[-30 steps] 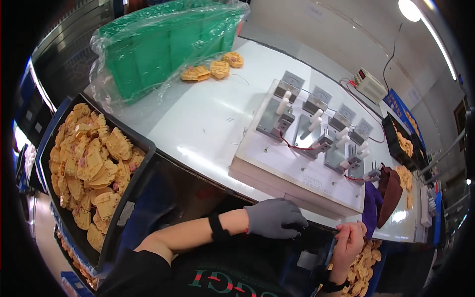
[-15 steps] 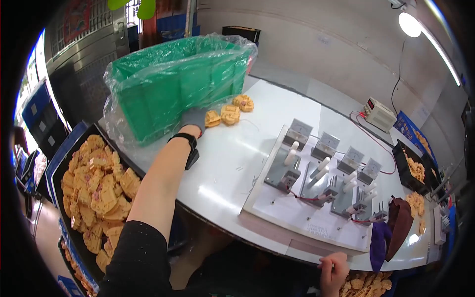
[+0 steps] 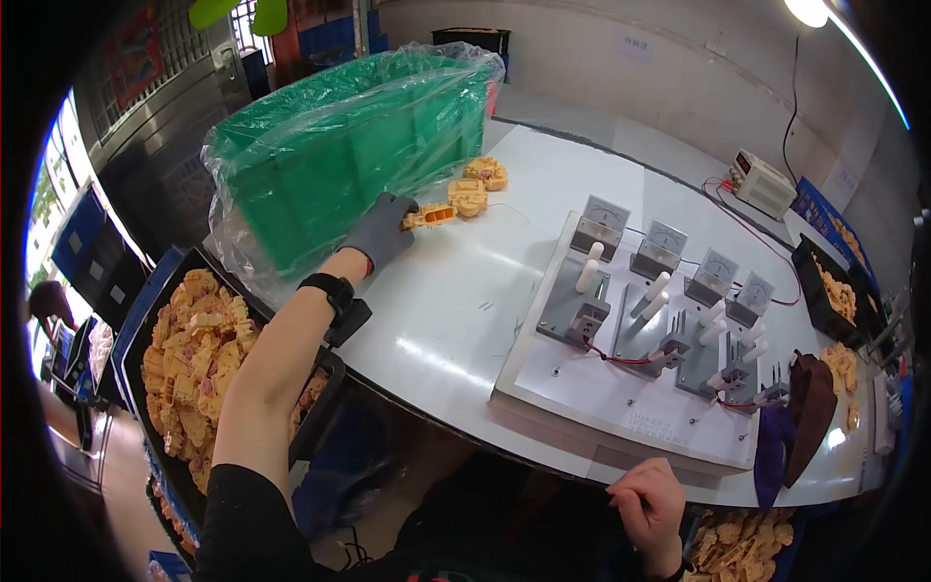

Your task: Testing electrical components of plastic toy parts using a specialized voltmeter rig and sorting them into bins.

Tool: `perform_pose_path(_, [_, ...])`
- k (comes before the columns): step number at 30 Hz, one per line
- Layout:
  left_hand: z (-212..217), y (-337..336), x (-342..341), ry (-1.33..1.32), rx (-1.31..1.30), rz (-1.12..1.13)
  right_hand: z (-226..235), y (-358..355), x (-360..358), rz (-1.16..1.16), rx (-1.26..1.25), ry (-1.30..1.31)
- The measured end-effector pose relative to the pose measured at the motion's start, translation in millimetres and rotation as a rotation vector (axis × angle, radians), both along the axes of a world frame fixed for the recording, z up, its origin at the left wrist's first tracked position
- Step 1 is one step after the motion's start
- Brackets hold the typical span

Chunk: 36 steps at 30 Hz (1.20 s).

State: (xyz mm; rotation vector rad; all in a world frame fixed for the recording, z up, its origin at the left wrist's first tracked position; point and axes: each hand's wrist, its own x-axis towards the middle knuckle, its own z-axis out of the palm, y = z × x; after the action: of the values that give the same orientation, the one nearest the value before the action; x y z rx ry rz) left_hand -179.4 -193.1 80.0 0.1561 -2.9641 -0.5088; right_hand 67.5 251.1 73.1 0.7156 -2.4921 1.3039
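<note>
My left hand, in a grey glove, grips a yellow moulded plastic part just above the white table. That part is tipped so its slotted openings show. Two more such parts, a nearer one and a farther one, lie right beside it. Behind my left hand stands a green crate draped in clear plastic film. Bare and loosely curled, my right hand rests near the table's front edge with nothing seen in it.
A white test board with several meters and clamps sits at the right. Purple and brown cloths hang at its corner. A power supply stands behind. A black bin of yellow parts is at my left, a smaller bin far right.
My left hand has lifted and tilted the nearest yellow part, which lay flat beside the glove before. The view has shifted slightly. My right hand has come further into view, still curled.
</note>
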Motion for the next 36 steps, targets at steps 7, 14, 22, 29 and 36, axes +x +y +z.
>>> perform_pose_path(7, [32, 19, 46, 0.290, 0.325, -0.294, 1, -12, -16, 0.023, -0.071, 0.077])
perform_pose_path(14, [47, 61, 55, 0.287, 0.505, -0.495, 16, -41, -48, -0.122, -0.195, 0.139])
perform_pose_path(22, [67, 94, 57, 0.051, 0.722, -0.526, 20, -77, -87, -0.079, -0.282, 0.081])
perform_pose_path(29, [77, 102, 63, -0.320, 1.481, -0.473, 4, -85, -98, -0.098, -0.376, -0.048])
perform_pose_path(36, [65, 105, 55, -0.437, 1.748, -0.381, 4, -86, -97, -0.058, -0.452, -0.114])
